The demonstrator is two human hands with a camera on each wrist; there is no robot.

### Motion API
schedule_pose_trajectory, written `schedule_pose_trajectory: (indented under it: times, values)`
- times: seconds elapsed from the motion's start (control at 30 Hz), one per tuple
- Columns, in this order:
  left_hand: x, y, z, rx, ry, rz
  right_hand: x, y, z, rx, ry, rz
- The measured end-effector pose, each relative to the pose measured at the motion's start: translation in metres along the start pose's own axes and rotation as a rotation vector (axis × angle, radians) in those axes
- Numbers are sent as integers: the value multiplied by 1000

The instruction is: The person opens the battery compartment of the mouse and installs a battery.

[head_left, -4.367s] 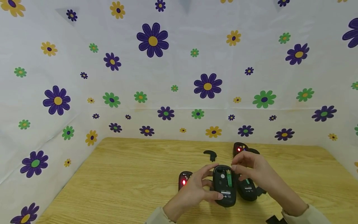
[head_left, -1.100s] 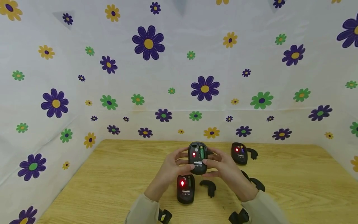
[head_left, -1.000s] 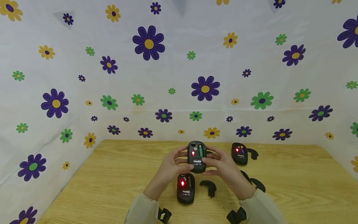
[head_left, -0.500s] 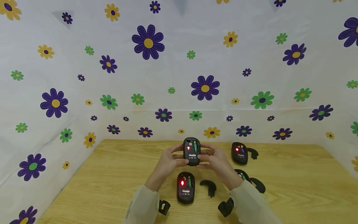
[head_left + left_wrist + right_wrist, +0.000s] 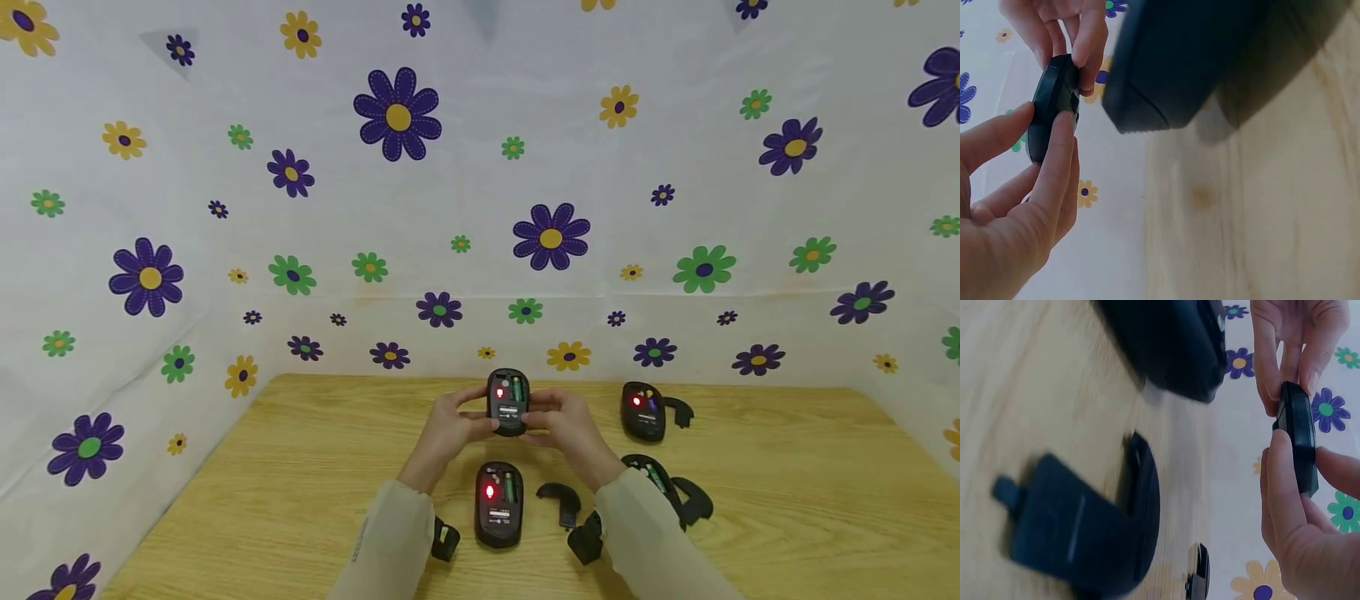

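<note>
In the head view, a black computer mouse (image 5: 508,403) is held up, underside facing me. Its battery bay is uncovered, with a green battery (image 5: 517,388) inside, and a red light glows. My left hand (image 5: 448,432) grips its left edge between thumb and fingers; my right hand (image 5: 564,431) pinches the right edge. Seen edge-on, the same mouse (image 5: 1054,109) sits between both hands in the left wrist view, and the right wrist view shows its thin side (image 5: 1297,434). Below it on the table lies another mouse (image 5: 498,521), bay uncovered, its red light on.
Right of that mouse lies a curved black battery cover (image 5: 562,500). Farther right are a third lit mouse (image 5: 643,417) with a cover (image 5: 679,411), and a mouse (image 5: 645,463) partly behind my right sleeve with another cover (image 5: 696,500). A flowered cloth (image 5: 450,192) hangs behind the wooden table (image 5: 322,467).
Earlier my right hand was at the held mouse's battery bay, and its light did not show. Now both hands grip it, its light glows, and it has moved farther away and left.
</note>
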State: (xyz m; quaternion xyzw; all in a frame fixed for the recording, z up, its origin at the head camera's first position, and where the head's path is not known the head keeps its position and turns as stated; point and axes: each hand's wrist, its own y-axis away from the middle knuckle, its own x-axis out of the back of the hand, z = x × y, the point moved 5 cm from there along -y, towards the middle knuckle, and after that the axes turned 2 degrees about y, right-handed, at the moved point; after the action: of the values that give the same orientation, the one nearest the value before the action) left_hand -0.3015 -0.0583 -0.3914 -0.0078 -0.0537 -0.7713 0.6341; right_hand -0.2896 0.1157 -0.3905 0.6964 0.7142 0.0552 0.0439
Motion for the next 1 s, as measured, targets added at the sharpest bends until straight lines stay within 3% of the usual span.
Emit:
schedule_pose_trajectory:
  times: [0.17,0.57,1.0]
  values:
    - [0,-6,-5,18,-19,10,-1,-7,2,-14,73,-39]
    - [0,-14,-18,87,-87,-51,-1,-14,9,-36,203,-91]
    - [-2,-16,-26,134,-38,-123,2,-18,18,-109,269,-153]
